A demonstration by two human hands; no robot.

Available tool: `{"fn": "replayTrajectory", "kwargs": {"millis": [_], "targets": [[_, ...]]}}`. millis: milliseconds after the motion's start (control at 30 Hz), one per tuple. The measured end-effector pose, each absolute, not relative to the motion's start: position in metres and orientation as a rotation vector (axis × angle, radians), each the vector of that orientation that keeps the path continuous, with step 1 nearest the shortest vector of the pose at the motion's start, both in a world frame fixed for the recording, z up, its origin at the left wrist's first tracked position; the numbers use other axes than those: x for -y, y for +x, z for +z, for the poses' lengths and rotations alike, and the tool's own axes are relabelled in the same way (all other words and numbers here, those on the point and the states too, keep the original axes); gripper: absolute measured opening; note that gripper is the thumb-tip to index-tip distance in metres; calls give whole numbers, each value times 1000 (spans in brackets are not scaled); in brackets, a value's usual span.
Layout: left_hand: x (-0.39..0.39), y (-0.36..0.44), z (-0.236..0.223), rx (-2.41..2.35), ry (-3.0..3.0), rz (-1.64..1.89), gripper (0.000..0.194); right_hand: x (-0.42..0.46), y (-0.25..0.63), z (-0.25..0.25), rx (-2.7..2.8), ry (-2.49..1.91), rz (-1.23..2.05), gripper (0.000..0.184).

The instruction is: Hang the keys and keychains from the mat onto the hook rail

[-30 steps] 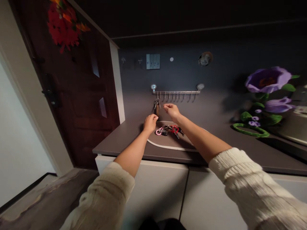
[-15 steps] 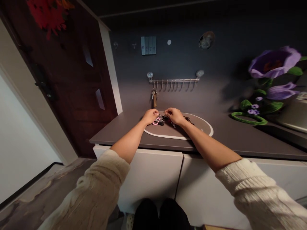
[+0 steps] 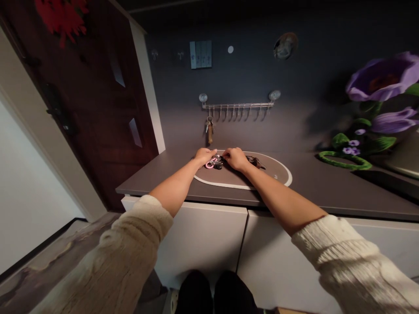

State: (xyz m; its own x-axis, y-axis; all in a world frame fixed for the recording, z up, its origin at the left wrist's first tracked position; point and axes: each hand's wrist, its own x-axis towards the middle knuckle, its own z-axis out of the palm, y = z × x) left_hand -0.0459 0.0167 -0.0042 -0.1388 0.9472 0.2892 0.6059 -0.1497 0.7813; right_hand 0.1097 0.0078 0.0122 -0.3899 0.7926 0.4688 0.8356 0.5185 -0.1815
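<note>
An oval brown mat (image 3: 229,181) with a pale rim lies on the dark countertop, with bunches of keys on it. My left hand (image 3: 203,156) is over the mat's left part, fingers closed at a bunch of keys with a pink ring (image 3: 210,164). A black key fob (image 3: 218,165) lies beside that ring. Just to the right, my right hand (image 3: 235,158) is low on the mat with curled fingers. Its palm side is hidden, so what it grips cannot be made out. More dark keys (image 3: 256,162) lie right of that hand.
A clear hook rail (image 3: 238,106) is fixed to the wall behind the mat. Keys with a brown fob (image 3: 210,132) hang from its left end. Purple artificial flowers (image 3: 379,83) stand at the right. White cabinet doors (image 3: 203,235) are below the counter; a dark red door (image 3: 98,113) is at left.
My right hand has lowered onto the mat and now covers the silver key that showed beneath it. My left hand stays by the pink ring. The whole view has shifted slightly.
</note>
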Motion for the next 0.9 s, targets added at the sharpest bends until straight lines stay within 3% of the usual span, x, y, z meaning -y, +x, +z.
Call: {"fn": "replayTrajectory", "kwargs": {"millis": [533,900], "targets": [[-22,-43,-5,-1561,1602,1323,11,-12,105,12,2257,-1331,-120,24],[-14,-44,10,-1329,1717,1547,15,-14,104,14,2195,-1339,-80,24]]}}
